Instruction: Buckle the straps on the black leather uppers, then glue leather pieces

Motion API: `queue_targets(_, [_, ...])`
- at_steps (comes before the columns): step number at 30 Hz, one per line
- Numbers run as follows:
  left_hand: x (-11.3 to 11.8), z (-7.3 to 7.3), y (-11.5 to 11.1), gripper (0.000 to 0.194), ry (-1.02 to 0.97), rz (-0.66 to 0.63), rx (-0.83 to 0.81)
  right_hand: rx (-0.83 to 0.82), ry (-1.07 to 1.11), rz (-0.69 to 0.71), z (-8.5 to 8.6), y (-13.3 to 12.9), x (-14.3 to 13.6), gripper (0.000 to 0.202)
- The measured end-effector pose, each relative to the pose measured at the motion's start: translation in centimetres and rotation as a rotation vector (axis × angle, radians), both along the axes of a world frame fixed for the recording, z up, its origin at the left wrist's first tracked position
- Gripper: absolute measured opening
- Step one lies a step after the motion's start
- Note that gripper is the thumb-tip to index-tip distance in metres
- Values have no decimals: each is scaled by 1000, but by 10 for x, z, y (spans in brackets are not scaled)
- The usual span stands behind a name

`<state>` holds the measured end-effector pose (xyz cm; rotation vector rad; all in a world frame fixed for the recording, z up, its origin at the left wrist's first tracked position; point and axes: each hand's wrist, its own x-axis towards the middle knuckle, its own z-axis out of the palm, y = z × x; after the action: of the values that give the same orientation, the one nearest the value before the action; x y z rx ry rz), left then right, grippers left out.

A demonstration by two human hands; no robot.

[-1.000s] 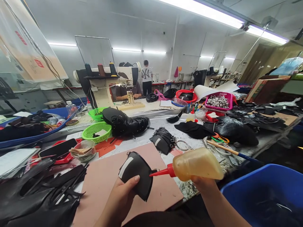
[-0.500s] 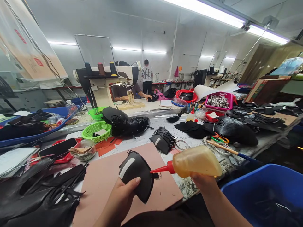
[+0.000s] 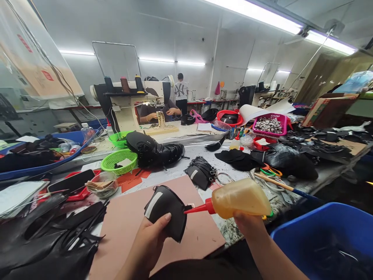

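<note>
My left hand (image 3: 153, 239) is closed on a curved black leather piece (image 3: 167, 212) with a white strip along one side, thumb on its face. A small metal buckle (image 3: 190, 206) sticks out at the piece's right edge. In my right hand (image 3: 250, 225) is a translucent squeeze bottle (image 3: 241, 198) of amber liquid, tipped sideways. Its red nozzle (image 3: 199, 209) points left, with the tip at the piece's edge beside the buckle; whether they touch I cannot tell. Under both lies a pinkish board (image 3: 122, 229). Beyond it rests a stack of similar black pieces (image 3: 201, 173) with buckles.
Black leather strips (image 3: 43, 241) lie at the left. Green baskets (image 3: 119, 162) and a black bundle (image 3: 154, 151) stand behind the board. A blue bin (image 3: 320, 229) is at the lower right. Across the table a person's hands (image 3: 173, 111) work at a sewing machine (image 3: 128, 101).
My left hand has turned the black piece slightly and shifted it a little left and up. The bottle has barely moved. The person across has drawn a hand back toward the machine.
</note>
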<state>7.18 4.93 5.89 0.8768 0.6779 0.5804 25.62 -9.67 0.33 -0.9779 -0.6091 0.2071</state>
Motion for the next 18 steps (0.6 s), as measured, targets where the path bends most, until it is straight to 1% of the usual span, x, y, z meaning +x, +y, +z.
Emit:
queue_targets(3, [1,4,-2,37,-1,5,-12,-3,22,9,0,0,-6,46])
queue_targets(6, [1,7,-3,35,6,5,-21,12,103,21,2,2,-16,43])
queue_targets(9, [1,10,-5,28,8,-6,-3,13,124,16,1,1,-24,41])
queue_targets(12, [2,12,-6,24,22,9,0,-46,121,-7,-8,-3,-24,44])
queue_targets(14, [3,13,-6,24,48,2,-31,-72,105,10,-17,-6,-20,46])
queue_targets(16, [3,13,-5,23,57,10,-61,-58,60,51,-24,-8,-15,47])
queue_targets(18, [3,13,-5,18,48,39,-79,-25,4,57,-28,-10,-13,47])
